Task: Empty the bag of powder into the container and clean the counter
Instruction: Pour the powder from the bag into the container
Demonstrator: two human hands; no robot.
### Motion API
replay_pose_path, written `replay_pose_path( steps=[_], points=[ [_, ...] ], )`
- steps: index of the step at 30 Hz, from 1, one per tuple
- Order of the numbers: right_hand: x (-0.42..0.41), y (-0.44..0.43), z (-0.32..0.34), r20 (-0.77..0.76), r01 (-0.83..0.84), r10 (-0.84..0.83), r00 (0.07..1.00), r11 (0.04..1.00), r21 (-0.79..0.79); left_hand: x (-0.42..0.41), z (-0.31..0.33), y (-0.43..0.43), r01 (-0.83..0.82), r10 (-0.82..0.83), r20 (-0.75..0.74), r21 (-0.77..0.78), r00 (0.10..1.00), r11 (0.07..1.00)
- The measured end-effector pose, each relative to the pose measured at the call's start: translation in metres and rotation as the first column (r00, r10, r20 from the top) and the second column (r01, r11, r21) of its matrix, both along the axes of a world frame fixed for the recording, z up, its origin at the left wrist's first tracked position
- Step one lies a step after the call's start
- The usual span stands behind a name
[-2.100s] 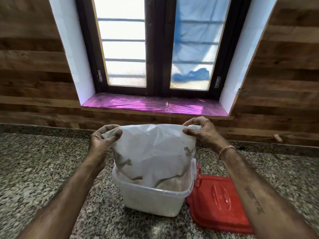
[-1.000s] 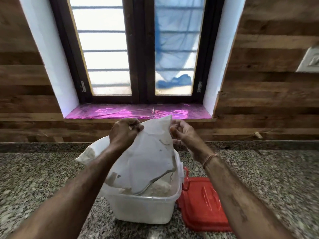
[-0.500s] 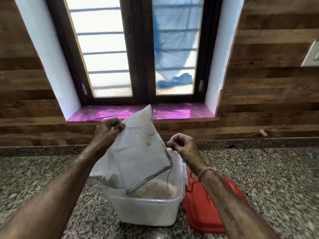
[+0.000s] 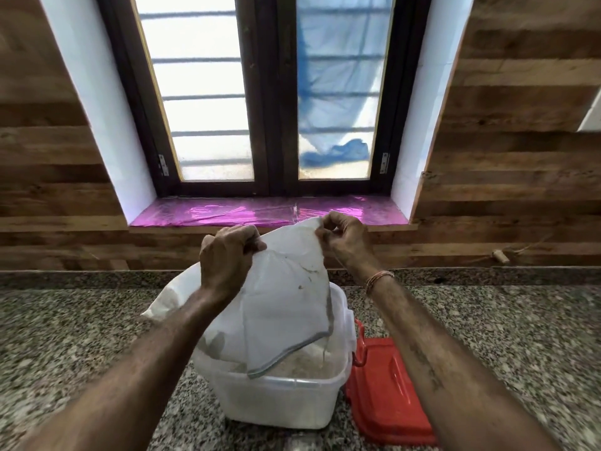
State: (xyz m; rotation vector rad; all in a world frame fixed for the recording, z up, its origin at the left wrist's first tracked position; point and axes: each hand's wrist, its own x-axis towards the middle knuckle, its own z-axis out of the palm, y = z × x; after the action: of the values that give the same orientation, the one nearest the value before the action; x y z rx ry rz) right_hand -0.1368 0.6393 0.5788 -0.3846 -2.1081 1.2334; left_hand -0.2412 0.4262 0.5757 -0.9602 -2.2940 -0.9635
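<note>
Because the work is done over the speckled bench (image 4: 65, 336), any powder lost here would have to be wiped up later. The bag (image 4: 283, 304), slack and nearly flat, is held upside down above the container (image 4: 279, 402), with its grey-hemmed mouth dipping inside the rim. One fold bulges out past the left rim. The container stands on the bench towards its near edge. A red lid (image 4: 387, 395) lies flat just beside its right wall. The left hand (image 4: 224, 258) grips the bag's raised edge in curled fingers, and the right hand (image 4: 344, 239) pinches the upper corner. Pale powder (image 4: 305, 362) shows in the container beneath the hem. The step is judged to be shaking out the last of the contents. To do it well, keep the hem inside the rim and draw the left fold in over the opening. Lift both corners so the creases open, and tap gently rather than snap, since fine powder would probably drift.
</note>
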Motion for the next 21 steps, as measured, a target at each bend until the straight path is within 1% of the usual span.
replay_pose_path(
  steps=[2, 3, 5, 7, 9, 10, 11, 12, 13, 14, 15, 16, 18, 19, 20, 21],
  points=[
    [-0.004, 0.006, -0.005, 0.060, 0.078, -0.086, 0.994, 0.989, 0.125, 0.003, -0.007, 0.005, -0.036, 0.031, -0.115, -0.048, 0.993, 0.998],
    [-0.004, 0.008, -0.006, 0.079, 0.096, -0.108, 0.991, 0.984, 0.150, 0.003, -0.010, 0.007, -0.041, 0.033, -0.144, -0.055, 0.989, 0.998],
    [-0.002, 0.007, -0.005, 0.077, 0.096, -0.109, 0.991, 0.982, 0.161, 0.002, -0.013, 0.008, -0.033, 0.025, -0.160, -0.046, 0.987, 0.998],
    [0.001, 0.003, 0.003, 0.037, 0.098, -0.112, 0.993, 0.958, 0.270, 0.002, -0.016, 0.008, -0.023, 0.018, -0.158, -0.027, 0.987, 0.999],
    [0.003, -0.007, 0.016, -0.046, 0.114, -0.104, 0.994, 0.894, 0.434, 0.004, -0.016, 0.009, -0.021, 0.020, -0.158, -0.010, 0.987, 1.000],
    [0.004, -0.013, 0.021, -0.083, 0.115, -0.084, 0.993, 0.841, 0.528, 0.004, -0.014, 0.011, -0.017, 0.017, -0.154, -0.001, 0.988, 1.000],
    [0.004, -0.017, 0.026, -0.067, 0.090, -0.061, 0.996, 0.770, 0.632, 0.003, -0.013, 0.013, -0.007, 0.008, -0.147, 0.004, 0.989, 1.000],
    [0.004, -0.018, 0.027, 0.021, 0.016, -0.044, 0.999, 0.696, 0.718, 0.003, -0.012, 0.014, 0.008, -0.007, -0.138, 0.003, 0.990, 1.000],
    [0.003, -0.018, 0.027, 0.172, -0.099, -0.051, 0.984, 0.644, 0.759, 0.003, -0.013, 0.015, 0.025, -0.026, -0.131, -0.003, 0.991, 1.000],
    [0.004, -0.017, 0.026, 0.313, -0.204, -0.063, 0.948, 0.635, 0.745, 0.003, -0.015, 0.015, 0.042, -0.044, -0.125, -0.020, 0.991, 0.999],
    [0.006, -0.014, 0.025, 0.392, -0.248, -0.076, 0.917, 0.662, 0.707, 0.003, -0.019, 0.015, 0.058, -0.063, -0.123, -0.042, 0.990, 0.997],
    [0.007, -0.012, 0.023, 0.383, -0.221, -0.097, 0.918, 0.678, 0.701, 0.005, -0.023, 0.014, 0.068, -0.075, -0.117, -0.061, 0.990, 0.996],
    [0.006, -0.010, 0.017, 0.261, -0.095, -0.172, 0.950, 0.637, 0.765, 0.009, -0.029, 0.013, 0.064, -0.070, -0.102, -0.060, 0.992, 0.996],
    [0.007, -0.012, 0.015, 0.229, -0.073, -0.178, 0.957, 0.617, 0.784, 0.010, -0.029, 0.015, 0.065, -0.070, -0.092, -0.057, 0.993, 0.996],
    [0.006, -0.013, 0.013, 0.245, -0.105, -0.151, 0.958, 0.608, 0.787, 0.012, -0.028, 0.016, 0.074, -0.079, -0.081, -0.059, 0.994, 0.995],
    [0.007, -0.015, 0.010, 0.309, -0.178, -0.115, 0.944, 0.609, 0.773, 0.012, -0.028, 0.017, 0.089, -0.094, -0.078, -0.061, 0.993, 0.994]
  ],
)
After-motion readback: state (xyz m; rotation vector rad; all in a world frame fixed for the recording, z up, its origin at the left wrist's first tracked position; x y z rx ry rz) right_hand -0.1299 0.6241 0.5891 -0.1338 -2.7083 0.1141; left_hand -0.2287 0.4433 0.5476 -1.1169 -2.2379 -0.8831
